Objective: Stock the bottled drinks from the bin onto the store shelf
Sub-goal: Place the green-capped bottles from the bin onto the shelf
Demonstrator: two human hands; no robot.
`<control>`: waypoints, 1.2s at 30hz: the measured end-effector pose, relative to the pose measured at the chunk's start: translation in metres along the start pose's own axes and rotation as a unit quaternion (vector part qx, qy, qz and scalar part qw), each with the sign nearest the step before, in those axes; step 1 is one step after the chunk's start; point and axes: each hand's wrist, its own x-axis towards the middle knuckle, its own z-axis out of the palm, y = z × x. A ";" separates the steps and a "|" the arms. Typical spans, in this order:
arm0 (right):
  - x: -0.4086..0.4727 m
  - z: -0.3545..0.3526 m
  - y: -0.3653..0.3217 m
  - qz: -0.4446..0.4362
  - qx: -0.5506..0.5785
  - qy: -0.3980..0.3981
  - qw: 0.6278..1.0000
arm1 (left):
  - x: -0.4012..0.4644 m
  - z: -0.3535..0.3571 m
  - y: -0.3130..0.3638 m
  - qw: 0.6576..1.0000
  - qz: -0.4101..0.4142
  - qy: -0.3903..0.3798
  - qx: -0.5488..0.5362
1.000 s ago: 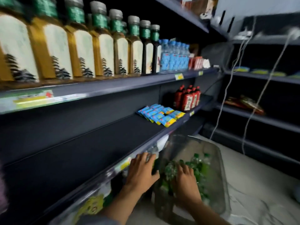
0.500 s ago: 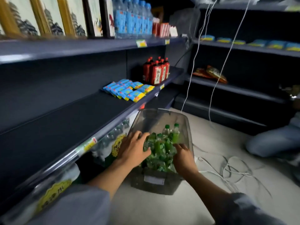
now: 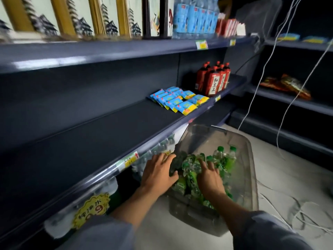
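Shelf [image 3: 100, 130]: dark, left and centre of frame, mostly bare; blue packets [image 3: 177, 101] and red bottles [image 3: 213, 79] at its far end.
Left hand [image 3: 158, 175]: lower centre, fingers curled round a bottle at the bin's left edge.
Bottles [image 3: 191, 175]: green, heaped in the bin.
Right hand [image 3: 210, 178]: fingers spread flat on the bottles.
Bin [image 3: 246, 170]: clear, on the floor, lower right of centre.

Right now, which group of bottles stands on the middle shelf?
The red-capped bottles with red labels, at the far end beside the blue snack packets.
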 end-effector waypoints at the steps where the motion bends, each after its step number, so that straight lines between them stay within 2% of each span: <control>1: -0.001 0.006 0.004 0.010 0.003 -0.002 1.000 | -0.001 0.003 0.002 1.000 0.007 0.000 0.006; 5: -0.011 0.022 0.027 0.057 0.008 -0.036 0.998 | 0.003 0.021 0.019 0.999 0.035 -0.010 0.004; 9: 0.009 0.019 0.048 0.046 -0.007 -0.040 0.998 | 0.022 0.054 0.046 0.997 0.027 -0.069 -0.031; 11: 0.019 0.024 0.060 0.068 -0.005 -0.088 0.994 | 0.034 0.077 0.056 0.990 0.004 -0.128 -0.067; 13: 0.025 0.036 0.069 0.087 0.003 -0.155 0.984 | 0.044 0.101 0.062 0.981 -0.012 -0.184 -0.057; 17: 0.036 0.062 0.077 0.105 0.036 -0.222 0.969 | 0.062 0.145 0.075 0.971 -0.037 -0.237 -0.013; 24: 0.049 0.083 0.090 0.117 0.037 -0.228 0.966 | 0.089 0.192 0.080 0.956 -0.088 -0.272 0.060; 36: 0.052 0.082 0.093 0.120 0.045 -0.216 0.968 | 0.102 0.223 0.062 0.933 -0.160 -0.322 -0.033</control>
